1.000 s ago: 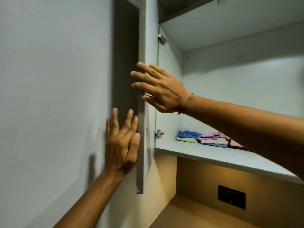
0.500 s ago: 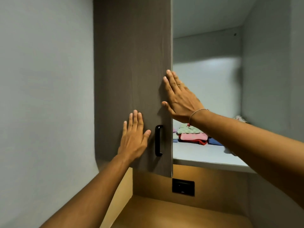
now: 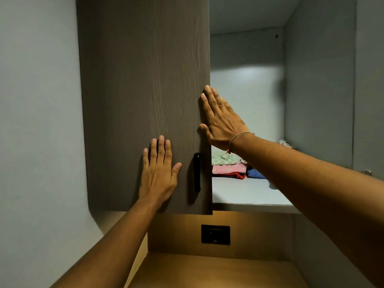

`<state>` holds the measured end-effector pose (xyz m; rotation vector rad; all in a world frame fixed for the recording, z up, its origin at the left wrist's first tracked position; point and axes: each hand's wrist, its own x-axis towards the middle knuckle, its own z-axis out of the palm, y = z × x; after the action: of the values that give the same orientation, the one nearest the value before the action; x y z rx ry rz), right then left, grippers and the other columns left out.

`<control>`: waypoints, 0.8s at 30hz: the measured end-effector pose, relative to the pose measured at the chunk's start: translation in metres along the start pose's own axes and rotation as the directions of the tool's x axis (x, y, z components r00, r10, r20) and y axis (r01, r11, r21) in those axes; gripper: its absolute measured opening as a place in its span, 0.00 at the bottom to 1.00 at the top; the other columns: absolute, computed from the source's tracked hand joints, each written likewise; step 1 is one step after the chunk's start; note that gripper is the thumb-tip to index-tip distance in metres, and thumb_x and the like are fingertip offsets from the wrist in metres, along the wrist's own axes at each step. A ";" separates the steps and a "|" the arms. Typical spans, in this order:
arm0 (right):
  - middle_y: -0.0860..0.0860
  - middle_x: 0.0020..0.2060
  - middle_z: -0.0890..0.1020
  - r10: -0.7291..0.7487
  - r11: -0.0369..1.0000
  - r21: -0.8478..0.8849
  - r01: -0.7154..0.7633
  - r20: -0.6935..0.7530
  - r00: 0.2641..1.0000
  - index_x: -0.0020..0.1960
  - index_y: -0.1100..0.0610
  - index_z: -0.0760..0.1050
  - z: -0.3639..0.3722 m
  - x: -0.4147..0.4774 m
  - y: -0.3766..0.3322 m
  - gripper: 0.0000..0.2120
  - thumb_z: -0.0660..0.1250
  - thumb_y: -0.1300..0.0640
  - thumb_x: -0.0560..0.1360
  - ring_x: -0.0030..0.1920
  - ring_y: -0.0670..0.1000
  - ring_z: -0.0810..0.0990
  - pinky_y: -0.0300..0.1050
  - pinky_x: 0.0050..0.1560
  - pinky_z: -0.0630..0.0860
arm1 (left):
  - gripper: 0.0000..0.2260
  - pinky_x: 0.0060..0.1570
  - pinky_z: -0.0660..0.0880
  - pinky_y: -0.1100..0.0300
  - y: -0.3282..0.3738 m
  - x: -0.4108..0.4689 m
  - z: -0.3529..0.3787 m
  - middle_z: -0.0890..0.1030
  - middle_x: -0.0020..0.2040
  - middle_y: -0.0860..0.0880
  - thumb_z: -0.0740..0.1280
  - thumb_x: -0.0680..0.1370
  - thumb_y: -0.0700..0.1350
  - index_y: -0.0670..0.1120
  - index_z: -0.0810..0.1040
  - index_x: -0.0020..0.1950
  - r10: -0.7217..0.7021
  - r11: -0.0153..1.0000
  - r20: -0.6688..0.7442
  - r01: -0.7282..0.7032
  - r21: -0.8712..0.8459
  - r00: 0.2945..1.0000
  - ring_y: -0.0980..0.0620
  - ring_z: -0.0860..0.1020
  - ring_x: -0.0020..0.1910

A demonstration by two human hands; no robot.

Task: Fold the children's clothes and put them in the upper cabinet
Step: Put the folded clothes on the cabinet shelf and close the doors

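Note:
The dark wood-grain left door [image 3: 143, 90] of the upper cabinet stands closed in front of me, with a black handle [image 3: 197, 172] near its right edge. My left hand [image 3: 159, 171] presses flat on the door beside the handle. My right hand [image 3: 221, 119] lies flat with straight fingers against the door's right edge. Behind my right arm, folded children's clothes [image 3: 227, 166] in green, pink, red and blue lie on the grey shelf [image 3: 247, 192] of the uncovered right half of the cabinet.
A grey wall [image 3: 37, 121] fills the left. Below the cabinet is a lit wooden niche with a black socket plate [image 3: 215, 234]. The open right door's inner face [image 3: 367, 90] stands at the far right with a hinge [image 3: 366, 172].
The left door has swung from edge-on to closed. Both hands followed it and now lie flat on its front. My view has shifted right, so more of the shelf shows.

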<state>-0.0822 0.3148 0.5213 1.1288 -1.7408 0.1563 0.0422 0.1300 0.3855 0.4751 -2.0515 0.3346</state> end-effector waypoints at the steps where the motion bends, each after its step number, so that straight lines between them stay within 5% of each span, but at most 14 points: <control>1: 0.58 0.78 0.37 0.008 1.000 -0.001 -0.008 0.001 1.000 0.77 0.60 0.34 0.002 0.000 0.000 0.36 0.45 0.40 0.81 0.78 0.56 0.37 0.53 0.78 0.43 | 0.31 0.76 0.41 0.44 -0.001 0.001 0.002 0.39 0.79 0.44 0.45 0.82 0.59 0.45 0.38 0.78 0.008 1.000 -0.005 -0.008 -0.004 1.000 0.46 0.38 0.78; 14: 0.55 0.78 0.39 0.093 0.994 -0.062 -0.085 0.127 0.988 0.78 0.57 0.37 -0.011 -0.027 -0.007 0.33 0.45 0.43 0.82 0.78 0.57 0.39 0.54 0.78 0.44 | 0.30 0.76 0.42 0.43 -0.023 0.005 -0.028 0.46 0.79 0.42 0.42 0.80 0.58 0.43 0.46 0.79 0.184 0.972 0.037 -0.187 0.141 0.982 0.44 0.43 0.78; 20: 0.54 0.78 0.39 0.386 0.899 0.144 -0.414 0.186 0.904 0.79 0.56 0.37 -0.025 -0.117 -0.015 0.31 0.49 0.47 0.83 0.78 0.55 0.37 0.49 0.76 0.37 | 0.27 0.76 0.42 0.43 -0.012 0.020 -0.065 0.46 0.80 0.43 0.40 0.82 0.55 0.44 0.48 0.79 0.224 0.964 0.035 -0.227 0.137 0.974 0.43 0.42 0.78; 24: 0.54 0.78 0.37 0.567 0.795 0.203 -0.572 0.087 0.819 0.78 0.57 0.36 -0.065 -0.183 -0.016 0.31 0.50 0.49 0.83 0.77 0.53 0.35 0.50 0.77 0.38 | 0.27 0.76 0.43 0.44 0.040 0.033 -0.087 0.48 0.80 0.44 0.43 0.82 0.54 0.44 0.51 0.79 0.316 0.949 -0.040 -0.315 0.032 0.948 0.43 0.44 0.78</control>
<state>-0.0178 0.4544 0.4019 0.7155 -2.0805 0.7285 0.0755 0.1955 0.4554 0.1487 -2.0806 0.5580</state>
